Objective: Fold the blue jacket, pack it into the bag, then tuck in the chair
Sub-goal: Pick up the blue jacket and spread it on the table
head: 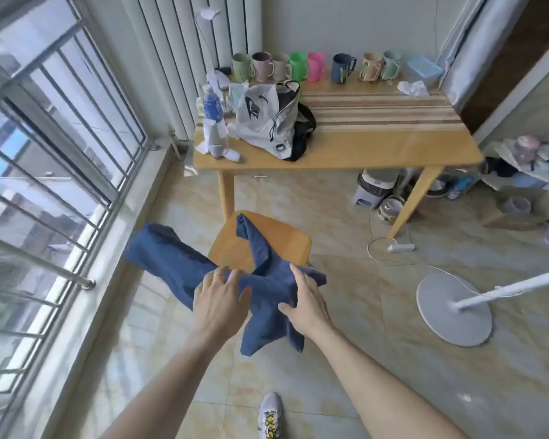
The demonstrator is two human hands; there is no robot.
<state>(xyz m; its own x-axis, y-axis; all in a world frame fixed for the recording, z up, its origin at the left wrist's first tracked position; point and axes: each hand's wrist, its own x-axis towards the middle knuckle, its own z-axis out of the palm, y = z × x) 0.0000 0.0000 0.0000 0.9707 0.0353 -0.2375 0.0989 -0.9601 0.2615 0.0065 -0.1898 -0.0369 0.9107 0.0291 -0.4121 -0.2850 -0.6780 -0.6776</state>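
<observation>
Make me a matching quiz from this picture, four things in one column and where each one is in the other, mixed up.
Things:
1. jacket
2. bag
3. fan base
4. mugs

Places:
A. on the floor, right of the chair
B. back edge of the table
C. draped over the chair, under both hands
D. left part of the table, beside a bottle

Pairs: 1-C, 2-D, 3-A, 4-B

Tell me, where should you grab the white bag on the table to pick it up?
Probably by the black straps on the right side of the white bag. They loop out clear of its slumped, crumpled body, so a hand coming from the right, over the bare table, can hook them. The bottle crowds its left side.
</observation>
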